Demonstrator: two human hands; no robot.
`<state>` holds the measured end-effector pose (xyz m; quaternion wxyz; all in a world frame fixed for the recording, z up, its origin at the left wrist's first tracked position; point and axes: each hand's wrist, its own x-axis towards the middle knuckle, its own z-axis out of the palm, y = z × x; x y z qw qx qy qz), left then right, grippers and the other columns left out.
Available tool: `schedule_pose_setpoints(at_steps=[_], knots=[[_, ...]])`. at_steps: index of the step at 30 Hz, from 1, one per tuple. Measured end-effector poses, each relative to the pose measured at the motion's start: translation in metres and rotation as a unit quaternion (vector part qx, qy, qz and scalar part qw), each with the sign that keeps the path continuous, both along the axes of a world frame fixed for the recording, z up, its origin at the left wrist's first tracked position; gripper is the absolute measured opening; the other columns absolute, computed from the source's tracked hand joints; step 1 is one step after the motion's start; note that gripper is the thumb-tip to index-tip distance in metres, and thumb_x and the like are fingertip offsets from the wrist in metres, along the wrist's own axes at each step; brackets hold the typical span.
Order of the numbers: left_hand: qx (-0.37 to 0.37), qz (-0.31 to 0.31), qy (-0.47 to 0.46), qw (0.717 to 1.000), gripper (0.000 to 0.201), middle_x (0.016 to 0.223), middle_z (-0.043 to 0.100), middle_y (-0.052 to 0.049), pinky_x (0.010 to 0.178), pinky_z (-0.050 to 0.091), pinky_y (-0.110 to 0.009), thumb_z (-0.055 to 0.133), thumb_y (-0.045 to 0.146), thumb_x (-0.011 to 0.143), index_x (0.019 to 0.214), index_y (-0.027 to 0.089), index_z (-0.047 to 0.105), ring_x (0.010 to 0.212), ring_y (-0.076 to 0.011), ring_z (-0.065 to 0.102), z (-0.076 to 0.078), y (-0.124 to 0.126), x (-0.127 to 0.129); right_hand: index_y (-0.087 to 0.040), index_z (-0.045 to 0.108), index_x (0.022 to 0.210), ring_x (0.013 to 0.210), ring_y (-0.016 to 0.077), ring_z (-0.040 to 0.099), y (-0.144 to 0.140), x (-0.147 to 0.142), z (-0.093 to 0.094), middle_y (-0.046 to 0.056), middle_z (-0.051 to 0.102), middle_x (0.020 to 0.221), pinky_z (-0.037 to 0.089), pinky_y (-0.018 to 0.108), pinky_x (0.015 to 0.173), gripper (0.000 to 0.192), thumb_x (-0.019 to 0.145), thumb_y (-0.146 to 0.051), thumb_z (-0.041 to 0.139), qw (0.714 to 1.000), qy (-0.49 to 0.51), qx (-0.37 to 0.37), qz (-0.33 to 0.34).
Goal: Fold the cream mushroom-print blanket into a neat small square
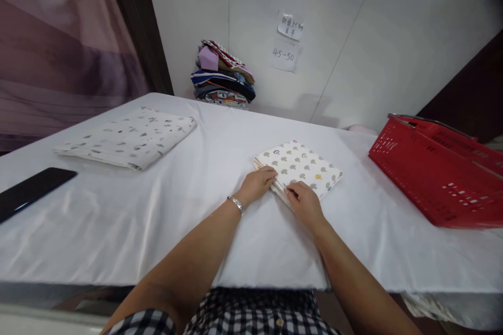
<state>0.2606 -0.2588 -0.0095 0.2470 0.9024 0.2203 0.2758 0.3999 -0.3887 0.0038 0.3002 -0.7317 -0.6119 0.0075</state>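
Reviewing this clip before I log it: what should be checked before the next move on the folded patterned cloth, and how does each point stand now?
1. Left hand on the folded patterned cloth: ok.
2. Right hand on its near edge: ok.
3. Cloth lies flat on the white table cover: ok.
4. Layers squared underneath: cannot tell.
5. Red basket apart from cloth: ok.
6. Black phone away from hands: ok.

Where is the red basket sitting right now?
In the head view the red basket lies tilted at the right edge of the white table, to the right of the small folded patterned cloth under both hands.
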Motion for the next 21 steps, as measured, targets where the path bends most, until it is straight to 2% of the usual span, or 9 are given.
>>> schedule_pose_setpoints(at_steps=[5, 9, 14, 18, 21], knots=[[0.023, 0.001, 0.027, 0.999, 0.026, 0.107, 0.059, 0.003, 0.072, 0.044, -0.022, 0.039, 0.024, 0.089, 0.101, 0.027, 0.061, 0.085, -0.0108, 0.058, 0.001, -0.001, 0.001, -0.021, 0.060, 0.076, 0.075, 0.0150, 0.053, 0.002, -0.003, 0.002, 0.001, 0.057, 0.076, 0.038, 0.026, 0.066, 0.020, 0.087, -0.023, 0.044, 0.999, -0.039, -0.010, -0.011], [0.048, 0.002, 0.036, 0.998, 0.027, 0.103, 0.058, 0.003, 0.066, 0.042, -0.021, 0.035, 0.026, 0.091, 0.093, 0.025, 0.062, 0.076, -0.0093, 0.056, 0.001, 0.000, 0.003, -0.021, 0.059, 0.079, 0.078, 0.0147, 0.052, -0.002, -0.009, 0.000, 0.002, 0.057, 0.081, 0.038, 0.025, 0.068, 0.023, 0.090, -0.022, 0.038, 0.998, -0.065, 0.022, -0.004], [0.059, 0.010, 0.062, 0.996, 0.025, 0.100, 0.059, 0.001, 0.064, 0.040, -0.022, 0.033, 0.024, 0.091, 0.088, 0.022, 0.058, 0.074, -0.0103, 0.055, 0.004, 0.000, 0.006, -0.021, 0.057, 0.079, 0.080, 0.0157, 0.052, -0.004, -0.013, -0.002, 0.004, 0.057, 0.082, 0.038, 0.026, 0.068, 0.025, 0.091, -0.024, 0.036, 0.996, -0.081, 0.025, 0.001], [0.062, 0.007, 0.080, 0.995, 0.023, 0.101, 0.058, 0.000, 0.066, 0.041, -0.023, 0.034, 0.021, 0.090, 0.095, 0.023, 0.056, 0.079, -0.0120, 0.056, 0.007, 0.000, 0.004, -0.021, 0.056, 0.085, 0.077, 0.0160, 0.052, -0.001, -0.010, -0.004, 0.003, 0.057, 0.083, 0.038, 0.026, 0.066, 0.016, 0.088, -0.029, 0.043, 0.999, -0.045, 0.011, -0.026], [0.060, -0.009, 0.090, 0.994, 0.027, 0.107, 0.056, 0.000, 0.069, 0.042, -0.023, 0.035, 0.020, 0.088, 0.105, 0.026, 0.055, 0.082, -0.0121, 0.056, 0.007, 0.000, 0.002, -0.021, 0.058, 0.085, 0.078, 0.0168, 0.053, 0.001, -0.007, -0.004, 0.003, 0.057, 0.082, 0.039, 0.027, 0.069, 0.016, 0.087, -0.026, 0.043, 0.998, -0.051, 0.000, -0.025]])
